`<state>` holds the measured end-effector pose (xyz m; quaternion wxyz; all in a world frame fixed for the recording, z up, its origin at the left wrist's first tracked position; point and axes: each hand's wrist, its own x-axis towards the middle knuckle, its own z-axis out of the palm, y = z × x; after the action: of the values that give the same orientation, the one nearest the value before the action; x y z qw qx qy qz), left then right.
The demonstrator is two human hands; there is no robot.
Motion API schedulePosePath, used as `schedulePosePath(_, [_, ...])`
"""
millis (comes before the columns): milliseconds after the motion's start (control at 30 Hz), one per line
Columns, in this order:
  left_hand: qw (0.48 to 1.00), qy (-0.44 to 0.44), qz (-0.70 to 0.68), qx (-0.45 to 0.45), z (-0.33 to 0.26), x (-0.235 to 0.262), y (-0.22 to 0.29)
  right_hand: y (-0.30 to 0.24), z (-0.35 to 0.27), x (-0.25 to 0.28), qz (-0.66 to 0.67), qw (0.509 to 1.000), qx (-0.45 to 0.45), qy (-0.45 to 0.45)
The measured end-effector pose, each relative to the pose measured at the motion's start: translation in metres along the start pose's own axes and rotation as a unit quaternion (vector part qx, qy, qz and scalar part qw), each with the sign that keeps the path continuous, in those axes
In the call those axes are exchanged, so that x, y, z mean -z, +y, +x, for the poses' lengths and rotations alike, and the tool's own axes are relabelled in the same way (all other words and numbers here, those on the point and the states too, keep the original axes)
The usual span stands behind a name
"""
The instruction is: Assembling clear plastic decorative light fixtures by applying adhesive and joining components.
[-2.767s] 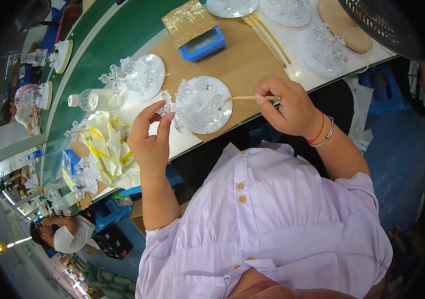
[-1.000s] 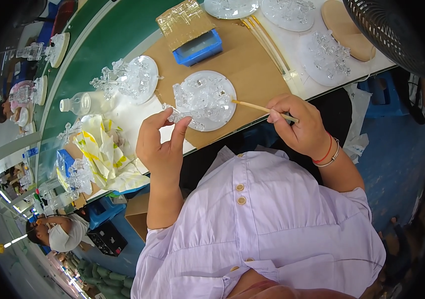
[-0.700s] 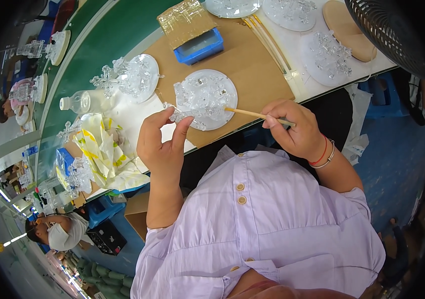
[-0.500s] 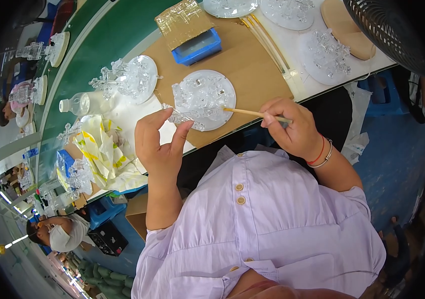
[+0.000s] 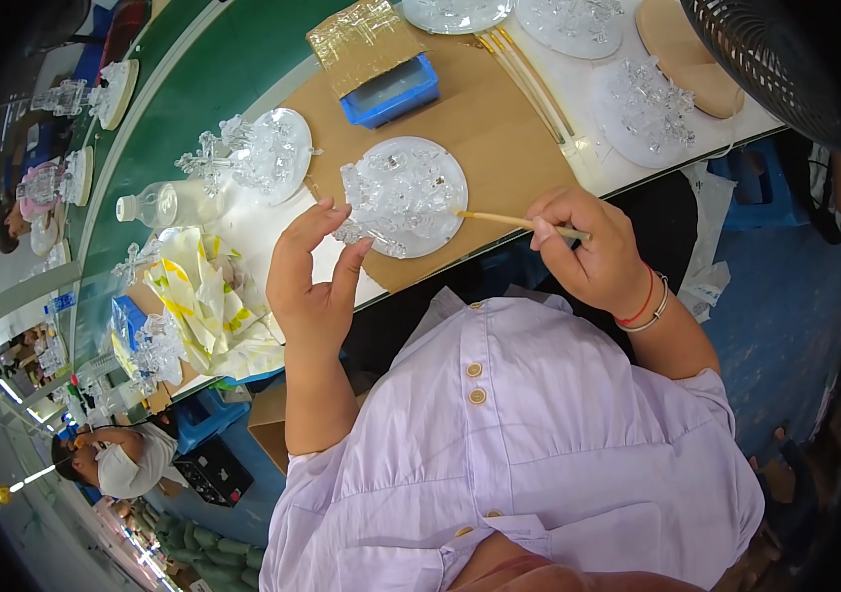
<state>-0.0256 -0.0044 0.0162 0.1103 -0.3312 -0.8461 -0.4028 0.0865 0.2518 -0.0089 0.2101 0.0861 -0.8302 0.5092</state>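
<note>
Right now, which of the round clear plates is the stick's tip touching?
The round clear plate on the brown cardboard, between both hands, piled with clear pieces. The thin wooden stick in the right hand meets its right rim; the others lie farther off.

Clear crystal piece [image 5: 369, 229] pinched upright; thin wooden stick [image 5: 514, 221] level beside it.

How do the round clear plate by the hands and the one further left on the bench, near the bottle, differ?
The near plate lies on brown cardboard; the left plate lies on the white surface at the green strip. The left hand touches a clear piece at the near plate's edge and the right hand points a thin stick at it; nothing touches the left plate. Both carry clear glass-like ornaments.
</note>
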Motion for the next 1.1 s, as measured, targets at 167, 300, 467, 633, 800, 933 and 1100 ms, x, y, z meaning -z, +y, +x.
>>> schedulePosePath(167, [1.0, 0.002, 0.007, 0.001, -0.002, 0.001, 0.002, -0.002, 0.001, -0.003, 0.004, 1.0, 0.001, 0.002])
schedulePosePath(300, [1.0, 0.005, 0.008, -0.001, -0.003, -0.001, 0.003, -0.005, 0.001, -0.006, 0.013, 1.0, -0.006, -0.017])
schedulePosePath(467, [0.999, 0.009, 0.024, -0.022, -0.003, -0.003, 0.002, -0.004, 0.005, -0.007, 0.018, 1.0, -0.002, -0.018])
schedulePosePath(633, [0.998, 0.025, 0.046, -0.04, -0.004, -0.003, 0.0, -0.005, 0.006, 0.005, 0.028, 0.999, -0.013, -0.034])
schedulePosePath(800, [0.984, 0.055, 0.128, -0.108, -0.011, 0.001, -0.004, -0.004, 0.01, 0.026, 0.119, 0.99, -0.023, 0.078])
schedulePosePath(933, [0.987, 0.076, 0.11, -0.093, -0.009, -0.004, -0.005, -0.004, 0.035, 0.033, 0.146, 0.983, -0.022, 0.113])
schedulePosePath(1100, [0.989, 0.067, 0.087, -0.099, -0.005, -0.002, -0.003, 0.008, 0.074, 0.027, 0.032, 0.997, 0.011, 0.07])
